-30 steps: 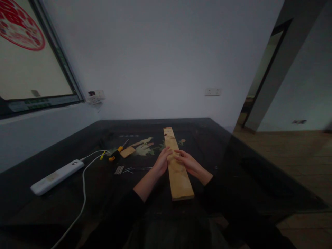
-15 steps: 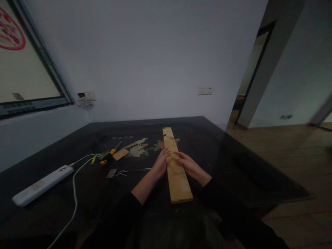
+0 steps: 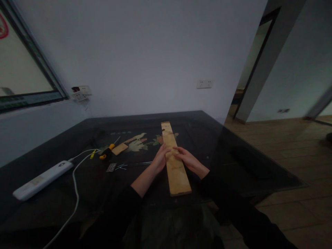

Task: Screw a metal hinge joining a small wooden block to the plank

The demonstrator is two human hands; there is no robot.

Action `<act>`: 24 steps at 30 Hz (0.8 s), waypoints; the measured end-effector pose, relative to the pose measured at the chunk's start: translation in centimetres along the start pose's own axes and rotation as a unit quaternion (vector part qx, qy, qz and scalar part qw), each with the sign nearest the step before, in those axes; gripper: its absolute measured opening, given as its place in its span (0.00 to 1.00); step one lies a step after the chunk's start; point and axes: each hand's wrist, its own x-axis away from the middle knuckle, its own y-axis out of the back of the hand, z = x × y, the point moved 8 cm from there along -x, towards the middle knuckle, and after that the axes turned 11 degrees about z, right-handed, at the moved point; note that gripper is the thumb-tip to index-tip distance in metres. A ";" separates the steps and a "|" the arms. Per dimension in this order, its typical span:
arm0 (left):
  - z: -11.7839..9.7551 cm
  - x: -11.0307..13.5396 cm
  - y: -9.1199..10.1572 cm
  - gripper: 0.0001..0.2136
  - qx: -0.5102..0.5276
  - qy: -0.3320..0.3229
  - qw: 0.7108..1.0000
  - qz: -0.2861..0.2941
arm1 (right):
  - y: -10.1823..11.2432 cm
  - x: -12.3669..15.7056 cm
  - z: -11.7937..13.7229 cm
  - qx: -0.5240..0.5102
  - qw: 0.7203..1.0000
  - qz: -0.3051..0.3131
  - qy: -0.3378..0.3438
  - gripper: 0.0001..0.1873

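Observation:
A long pale wooden plank (image 3: 175,173) lies lengthwise on the dark table (image 3: 233,155), running away from me. My left hand (image 3: 158,159) rests against the plank's left edge near its middle, fingers laid over the wood. My right hand (image 3: 187,159) lies on the plank's right side at the same height, fingers stretched flat across its top. The fingertips of both hands nearly meet on the plank.
Left of the plank lie a small wooden block (image 3: 120,149), a yellow-handled screwdriver (image 3: 107,152), a metal hinge (image 3: 111,167) and some loose screws (image 3: 120,167). A white power strip (image 3: 41,180) with its cord sits far left. Wooden floor and a doorway lie to the right.
Both hands stay on the plank in the same place. The camera has swung a little to the right and up, so the table's things sit lower left in view.

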 end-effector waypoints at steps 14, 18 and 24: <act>0.2 0.4 -0.1 0.23 0.007 0.010 1.000 -0.016 | 0.8 0.1 0.4 0.082 0.996 -0.008 0.018 0.21; 0.2 0.4 -0.1 0.22 0.000 0.004 1.000 -0.016 | 1.0 0.0 0.5 0.102 0.994 -0.007 0.025 0.21; -0.2 0.3 -0.8 0.21 -0.041 -0.022 0.998 0.036 | 1.2 0.0 0.6 0.115 0.993 -0.004 0.006 0.19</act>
